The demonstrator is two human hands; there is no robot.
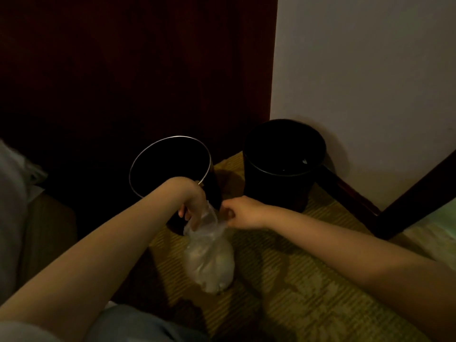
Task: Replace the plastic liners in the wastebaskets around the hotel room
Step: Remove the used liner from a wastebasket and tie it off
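Two black round wastebaskets stand on the carpet. The left wastebasket [148,159] has a shiny metal rim and looks bare inside. The right wastebasket [276,183] sits in the wall corner, its inside dark. In front of the left one, a clear plastic liner bag [209,262] full of pale rubbish rests on the floor. My left hand [193,206] grips the bag's gathered neck from above. My right hand [243,213] pinches the same neck from the right side.
A dark red curtain or panel [135,70] fills the back left. A pale wall [370,70] rises at the right, with a dark wooden furniture leg [407,198] slanting across the floor. Patterned yellow-green carpet [308,280] lies in front. Grey fabric [12,193] is at the left edge.
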